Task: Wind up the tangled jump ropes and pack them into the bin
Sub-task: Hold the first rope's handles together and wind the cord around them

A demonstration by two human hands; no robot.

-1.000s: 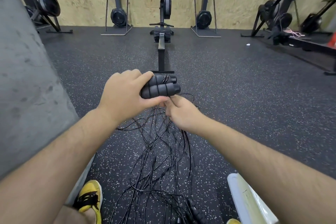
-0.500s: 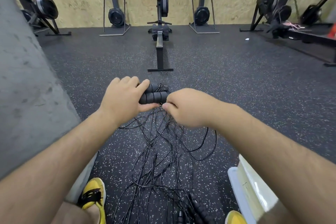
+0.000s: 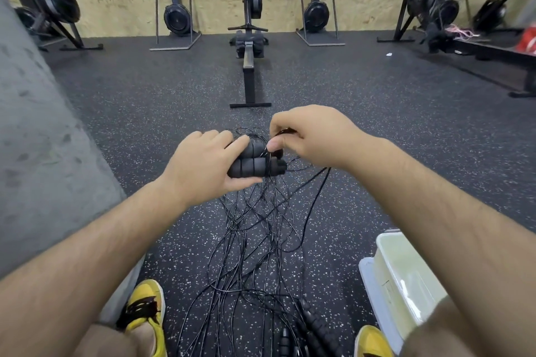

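The two foam handles (image 3: 252, 164) of one jump rope lie side by side in my left hand (image 3: 200, 168). It grasps them at their left end, fingers over the top and thumb underneath, so their right ends stick out free toward the other hand. I judge that I hold them together like this to have a firm core on which the rope can be wound.

My right hand (image 3: 316, 136) is just to the right of the handle tips and a little above them. Its thumb and forefinger pinch a thin black cord (image 3: 285, 131) close to the handles, probably to lead a turn around them.

Below both hands the loose tangle (image 3: 249, 220) hangs down and spreads over the floor toward my feet, where more handles (image 3: 316, 324) lie. The bin (image 3: 406, 275) stands open, well below the right hand, beside my right forearm. I see no rope in it, though the arm hides part of it.
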